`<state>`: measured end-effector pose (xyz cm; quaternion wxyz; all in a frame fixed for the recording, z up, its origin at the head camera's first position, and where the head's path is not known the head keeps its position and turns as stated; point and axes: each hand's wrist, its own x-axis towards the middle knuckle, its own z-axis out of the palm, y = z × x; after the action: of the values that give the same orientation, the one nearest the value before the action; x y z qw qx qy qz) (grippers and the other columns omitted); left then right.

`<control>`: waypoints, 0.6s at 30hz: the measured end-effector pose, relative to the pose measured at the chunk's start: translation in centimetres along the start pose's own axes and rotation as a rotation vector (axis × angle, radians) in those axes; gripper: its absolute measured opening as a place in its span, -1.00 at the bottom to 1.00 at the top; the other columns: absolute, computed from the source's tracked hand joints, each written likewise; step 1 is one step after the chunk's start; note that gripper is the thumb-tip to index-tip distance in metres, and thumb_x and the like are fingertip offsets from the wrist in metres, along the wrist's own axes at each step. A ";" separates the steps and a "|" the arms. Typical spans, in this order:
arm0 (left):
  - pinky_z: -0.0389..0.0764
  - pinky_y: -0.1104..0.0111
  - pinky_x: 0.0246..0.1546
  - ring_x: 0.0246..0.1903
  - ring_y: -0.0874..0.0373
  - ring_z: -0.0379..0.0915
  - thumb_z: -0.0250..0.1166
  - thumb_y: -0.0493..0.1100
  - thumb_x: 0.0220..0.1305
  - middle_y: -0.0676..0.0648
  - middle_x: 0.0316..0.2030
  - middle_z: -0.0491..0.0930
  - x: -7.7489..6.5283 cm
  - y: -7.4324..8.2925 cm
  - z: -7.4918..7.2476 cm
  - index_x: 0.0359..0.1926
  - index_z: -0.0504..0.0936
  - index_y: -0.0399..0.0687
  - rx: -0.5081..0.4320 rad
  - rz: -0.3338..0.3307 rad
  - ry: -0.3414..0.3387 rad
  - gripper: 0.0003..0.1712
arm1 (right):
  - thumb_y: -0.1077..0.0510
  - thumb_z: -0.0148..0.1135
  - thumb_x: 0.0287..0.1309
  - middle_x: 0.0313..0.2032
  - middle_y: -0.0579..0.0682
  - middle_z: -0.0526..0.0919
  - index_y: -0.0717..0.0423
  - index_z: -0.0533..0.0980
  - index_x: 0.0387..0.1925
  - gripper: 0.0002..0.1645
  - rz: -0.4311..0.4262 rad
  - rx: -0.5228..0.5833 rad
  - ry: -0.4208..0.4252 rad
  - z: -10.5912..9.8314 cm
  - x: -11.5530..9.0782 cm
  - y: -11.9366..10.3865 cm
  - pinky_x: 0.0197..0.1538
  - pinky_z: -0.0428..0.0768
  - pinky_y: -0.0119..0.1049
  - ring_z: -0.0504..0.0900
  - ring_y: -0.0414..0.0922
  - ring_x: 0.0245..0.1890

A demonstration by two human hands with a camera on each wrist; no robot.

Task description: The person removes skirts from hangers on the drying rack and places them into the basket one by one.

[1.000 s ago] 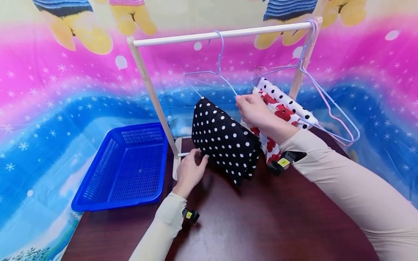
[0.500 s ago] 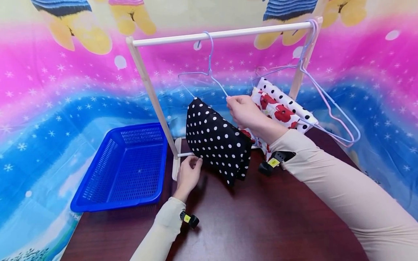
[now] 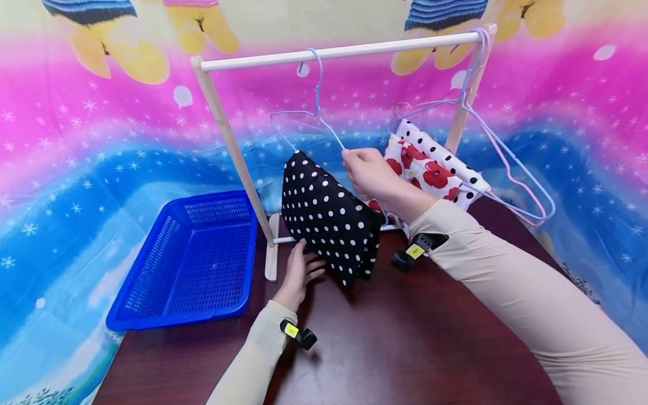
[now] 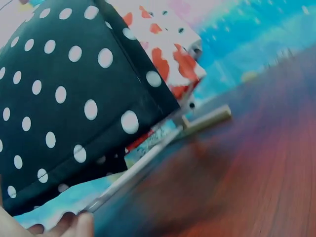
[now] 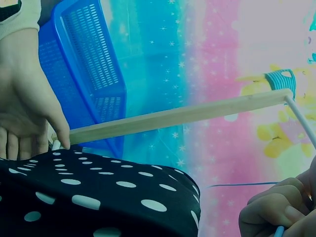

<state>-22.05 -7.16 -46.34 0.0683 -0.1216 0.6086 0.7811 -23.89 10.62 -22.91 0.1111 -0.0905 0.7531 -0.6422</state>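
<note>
A black cloth with white dots [image 3: 329,216] hangs folded over a light-blue wire hanger [image 3: 318,90], whose hook sits on the top rod of a small wooden rack [image 3: 263,61]. My right hand [image 3: 372,174] pinches the hanger's sloping right arm between thumb and fingers; the right wrist view shows the blue wire in that grip. At the cloth's lower left edge is my left hand [image 3: 298,275], fingers spread and straight, thumb up close to the fabric. Whether it touches the cloth I cannot tell. Part of the lower rod is hidden behind the cloth.
A blue plastic basket [image 3: 250,270] stands left of the rack. At the rack's right end hang a red-flowered cloth [image 3: 430,174] and a white cloth with black dots [image 3: 445,154] on blue and pink hangers [image 3: 526,211]. The dark wooden table [image 3: 405,337] lies below.
The hanger and black cloth have slid left along the top rod, with my right hand moving along. My left hand's curled fingers have opened out beside the cloth's lower edge.
</note>
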 end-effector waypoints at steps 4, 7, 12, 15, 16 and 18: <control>0.48 0.04 0.36 0.29 -0.18 0.42 -0.30 0.28 0.54 -0.43 0.41 0.31 0.2 0.1 0.4 0.49 0.01 -0.19 -0.230 -0.068 -0.057 -0.21 | -0.09 -0.25 0.62 -0.76 -0.18 0.09 0.09 0.19 -0.54 -0.45 -0.004 0.008 -0.005 0.1 0.0 0.0 -0.68 0.01 -0.39 0.01 -0.22 -0.80; 0.18 -0.03 0.54 0.49 -0.25 0.15 -0.37 0.33 0.53 -0.42 0.49 0.16 0.4 0.2 0.6 0.55 -0.13 -0.17 -0.374 -0.074 -0.101 -0.14 | -0.09 -0.25 0.62 -0.77 -0.18 0.09 0.09 0.18 -0.55 -0.44 -0.006 0.003 -0.009 0.2 0.0 0.1 -0.68 0.01 -0.39 0.01 -0.22 -0.80; -0.07 -0.03 0.61 0.58 -0.26 -0.12 -0.47 0.43 0.49 -0.40 0.55 -0.02 0.7 0.2 1.0 0.59 -0.29 -0.10 -0.510 -0.077 -0.165 -0.05 | -0.09 -0.26 0.62 -0.77 -0.18 0.09 0.08 0.17 -0.56 -0.43 -0.007 -0.005 -0.010 0.2 0.0 0.1 -0.69 0.02 -0.40 0.02 -0.22 -0.81; -0.11 -0.01 0.61 0.59 -0.22 -0.17 -0.49 0.46 0.47 -0.34 0.58 -0.07 0.8 0.2 1.4 0.60 -0.31 -0.04 -0.549 -0.103 -0.192 -0.04 | -0.10 -0.26 0.62 -0.77 -0.17 0.09 0.08 0.16 -0.57 -0.42 -0.006 -0.014 -0.006 0.3 0.0 0.1 -0.68 0.02 -0.40 0.02 -0.22 -0.81; -0.10 0.00 0.61 0.58 -0.19 -0.16 -0.50 0.47 0.46 -0.31 0.58 -0.06 0.9 0.1 1.5 0.60 -0.28 -0.02 -0.562 -0.115 -0.200 -0.05 | -0.10 -0.26 0.62 -0.77 -0.17 0.09 0.07 0.16 -0.57 -0.42 -0.004 -0.019 -0.006 0.3 0.0 0.1 -0.68 0.02 -0.40 0.02 -0.22 -0.81; -0.07 0.02 0.59 0.56 -0.13 -0.10 -0.52 0.47 0.46 -0.23 0.58 -0.02 0.9 0.2 1.7 0.60 -0.19 0.02 -0.583 -0.138 -0.217 -0.07 | -0.11 -0.25 0.62 -0.78 -0.17 0.08 0.07 0.15 -0.57 -0.42 -0.002 -0.025 -0.006 0.3 0.0 0.1 -0.68 0.02 -0.40 0.01 -0.22 -0.81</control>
<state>-23.17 -5.60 -46.06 0.1478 -0.0928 0.3387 0.9246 -23.78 10.31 -23.06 0.1116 -0.0945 0.7607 -0.6325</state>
